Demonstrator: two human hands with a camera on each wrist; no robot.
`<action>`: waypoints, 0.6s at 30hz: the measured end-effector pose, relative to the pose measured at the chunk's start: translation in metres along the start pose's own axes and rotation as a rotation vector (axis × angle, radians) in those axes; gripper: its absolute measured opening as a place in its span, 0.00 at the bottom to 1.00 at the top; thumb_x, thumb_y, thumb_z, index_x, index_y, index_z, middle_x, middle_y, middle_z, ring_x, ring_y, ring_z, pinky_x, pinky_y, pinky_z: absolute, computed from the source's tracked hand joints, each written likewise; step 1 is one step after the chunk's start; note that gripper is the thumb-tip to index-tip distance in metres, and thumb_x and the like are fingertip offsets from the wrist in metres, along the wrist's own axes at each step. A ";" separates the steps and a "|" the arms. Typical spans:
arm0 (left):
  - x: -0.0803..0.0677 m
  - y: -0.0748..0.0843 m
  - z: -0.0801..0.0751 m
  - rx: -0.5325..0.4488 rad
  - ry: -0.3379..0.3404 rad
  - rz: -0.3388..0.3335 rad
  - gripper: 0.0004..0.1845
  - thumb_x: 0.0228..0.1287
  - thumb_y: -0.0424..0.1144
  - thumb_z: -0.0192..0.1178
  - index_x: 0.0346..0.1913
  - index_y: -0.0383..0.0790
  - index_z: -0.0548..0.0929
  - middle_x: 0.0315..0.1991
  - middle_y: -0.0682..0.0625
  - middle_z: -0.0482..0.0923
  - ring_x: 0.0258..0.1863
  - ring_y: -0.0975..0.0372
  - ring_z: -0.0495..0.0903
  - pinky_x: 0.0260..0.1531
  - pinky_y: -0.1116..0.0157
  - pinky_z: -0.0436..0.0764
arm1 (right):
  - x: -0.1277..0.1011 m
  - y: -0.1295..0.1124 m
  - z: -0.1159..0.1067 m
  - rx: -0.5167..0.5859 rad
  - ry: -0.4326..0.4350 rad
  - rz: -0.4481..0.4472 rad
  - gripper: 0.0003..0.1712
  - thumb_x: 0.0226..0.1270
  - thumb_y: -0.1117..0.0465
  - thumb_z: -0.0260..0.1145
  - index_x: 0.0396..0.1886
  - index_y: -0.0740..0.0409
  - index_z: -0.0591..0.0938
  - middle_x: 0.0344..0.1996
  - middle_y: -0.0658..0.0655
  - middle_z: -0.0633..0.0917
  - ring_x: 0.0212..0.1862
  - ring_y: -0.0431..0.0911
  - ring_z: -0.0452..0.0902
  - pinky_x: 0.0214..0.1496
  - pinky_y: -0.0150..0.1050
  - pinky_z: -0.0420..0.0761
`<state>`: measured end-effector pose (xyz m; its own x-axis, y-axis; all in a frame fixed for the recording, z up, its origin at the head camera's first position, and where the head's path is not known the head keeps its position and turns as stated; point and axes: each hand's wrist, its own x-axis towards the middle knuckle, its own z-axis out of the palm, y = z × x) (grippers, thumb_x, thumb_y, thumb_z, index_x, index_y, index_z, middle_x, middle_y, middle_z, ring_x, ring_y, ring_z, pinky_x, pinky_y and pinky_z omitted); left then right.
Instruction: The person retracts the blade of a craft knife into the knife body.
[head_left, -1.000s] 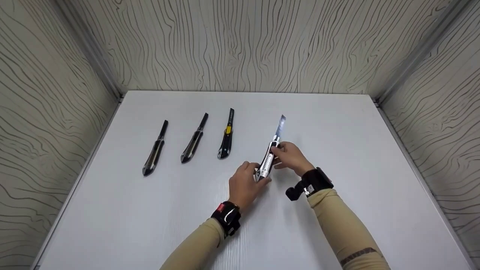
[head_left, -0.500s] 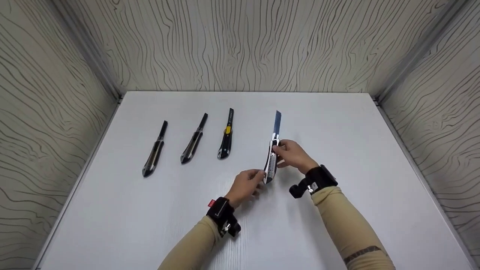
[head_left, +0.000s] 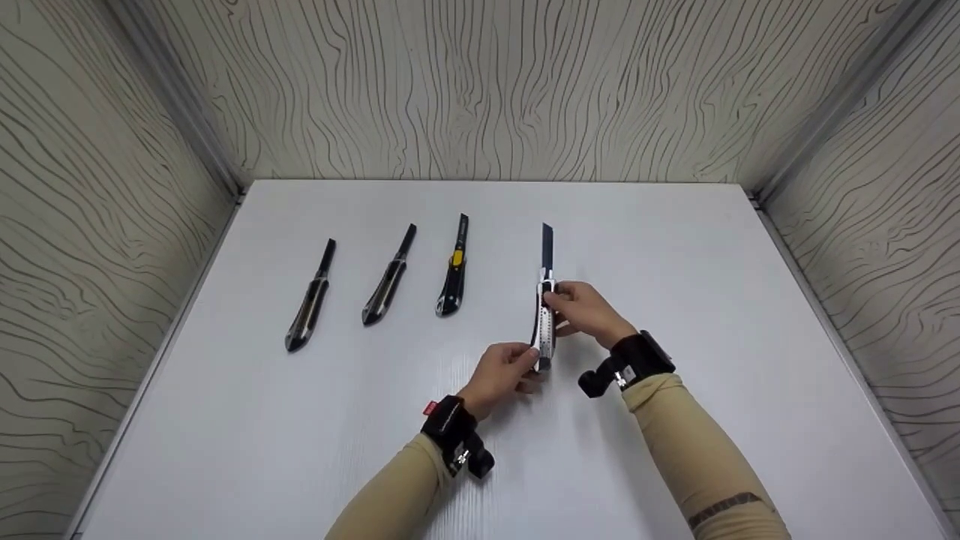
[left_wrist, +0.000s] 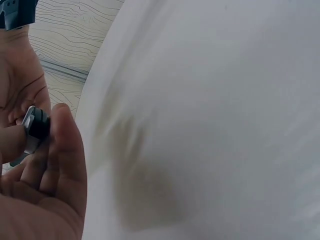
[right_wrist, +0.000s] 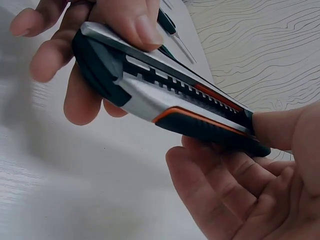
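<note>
A silver and black utility knife [head_left: 546, 322] with orange trim is held over the table, its long blade [head_left: 547, 246] out and pointing to the back wall. My right hand [head_left: 592, 311] grips its front part, thumb on the slider, fingers beneath. At the butt end my left hand [head_left: 501, 375] pinches the handle between thumb and fingers. The right wrist view shows the slotted side of the knife [right_wrist: 165, 90] between both hands. In the left wrist view only the dark end of the knife [left_wrist: 37, 127] shows among the fingers.
On the white table [head_left: 675, 247], left of the hands, lie a black cutter with a yellow slider [head_left: 452, 274] and two dark-handled cutters, one in the middle [head_left: 386, 285] and one at far left [head_left: 307, 311]. Patterned walls [head_left: 480, 90] enclose the back and sides.
The knife has swung from a rightward slant to nearly straight, its blade tip moving left. My left hand shifted its hold at the butt and moved slightly right; the right hand kept its grip.
</note>
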<state>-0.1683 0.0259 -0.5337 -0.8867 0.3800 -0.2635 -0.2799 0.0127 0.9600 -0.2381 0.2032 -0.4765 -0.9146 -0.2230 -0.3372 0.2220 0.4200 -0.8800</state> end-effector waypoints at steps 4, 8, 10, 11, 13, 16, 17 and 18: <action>0.000 -0.001 0.002 0.010 0.007 0.018 0.15 0.73 0.38 0.53 0.51 0.29 0.81 0.42 0.35 0.85 0.42 0.47 0.86 0.38 0.60 0.88 | 0.000 -0.001 0.000 -0.007 0.015 -0.001 0.22 0.76 0.53 0.54 0.55 0.68 0.75 0.39 0.58 0.83 0.39 0.43 0.82 0.43 0.41 0.87; -0.002 -0.001 0.003 0.023 0.015 0.016 0.16 0.73 0.38 0.54 0.53 0.30 0.81 0.44 0.34 0.85 0.41 0.47 0.86 0.36 0.61 0.88 | 0.000 -0.003 0.002 0.010 0.066 -0.010 0.24 0.75 0.50 0.55 0.53 0.68 0.77 0.40 0.59 0.84 0.39 0.43 0.82 0.43 0.40 0.87; -0.003 0.000 0.004 0.014 0.014 0.012 0.16 0.73 0.38 0.54 0.53 0.30 0.80 0.44 0.34 0.85 0.40 0.47 0.87 0.36 0.62 0.88 | 0.001 -0.003 0.003 0.034 0.092 -0.008 0.25 0.76 0.49 0.54 0.52 0.68 0.78 0.42 0.61 0.85 0.39 0.42 0.82 0.42 0.39 0.87; -0.003 0.000 0.005 0.005 0.014 0.010 0.16 0.73 0.38 0.54 0.54 0.30 0.80 0.44 0.33 0.84 0.41 0.47 0.87 0.36 0.62 0.88 | 0.001 -0.003 0.004 0.052 0.100 -0.004 0.26 0.76 0.49 0.53 0.52 0.69 0.78 0.44 0.63 0.85 0.38 0.42 0.83 0.42 0.38 0.87; -0.003 0.000 0.006 -0.014 0.011 0.012 0.16 0.73 0.38 0.53 0.54 0.29 0.79 0.45 0.32 0.84 0.41 0.45 0.86 0.36 0.61 0.88 | 0.001 -0.003 0.005 0.087 0.106 0.012 0.27 0.76 0.47 0.53 0.52 0.69 0.78 0.45 0.63 0.86 0.38 0.41 0.83 0.42 0.38 0.86; -0.003 0.000 0.007 -0.031 0.017 0.015 0.17 0.73 0.38 0.53 0.55 0.29 0.79 0.45 0.31 0.84 0.41 0.45 0.86 0.37 0.60 0.88 | 0.002 -0.002 0.008 0.138 0.094 0.037 0.30 0.76 0.46 0.53 0.55 0.70 0.76 0.45 0.61 0.87 0.39 0.42 0.84 0.45 0.39 0.86; -0.003 -0.001 0.007 -0.030 0.020 0.017 0.17 0.73 0.38 0.53 0.55 0.29 0.79 0.45 0.32 0.84 0.40 0.45 0.86 0.37 0.60 0.88 | 0.002 -0.002 0.009 0.153 0.092 0.046 0.30 0.76 0.46 0.53 0.57 0.70 0.76 0.45 0.61 0.87 0.40 0.42 0.84 0.46 0.40 0.86; -0.003 -0.001 0.007 -0.029 0.022 0.015 0.17 0.73 0.38 0.53 0.55 0.29 0.78 0.45 0.32 0.84 0.40 0.46 0.86 0.37 0.60 0.88 | 0.003 -0.001 0.009 0.164 0.091 0.054 0.30 0.76 0.45 0.53 0.57 0.70 0.76 0.45 0.60 0.87 0.41 0.42 0.85 0.47 0.40 0.86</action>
<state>-0.1628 0.0308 -0.5335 -0.8986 0.3599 -0.2510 -0.2763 -0.0200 0.9609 -0.2377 0.1939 -0.4796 -0.9251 -0.1204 -0.3601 0.3167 0.2783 -0.9068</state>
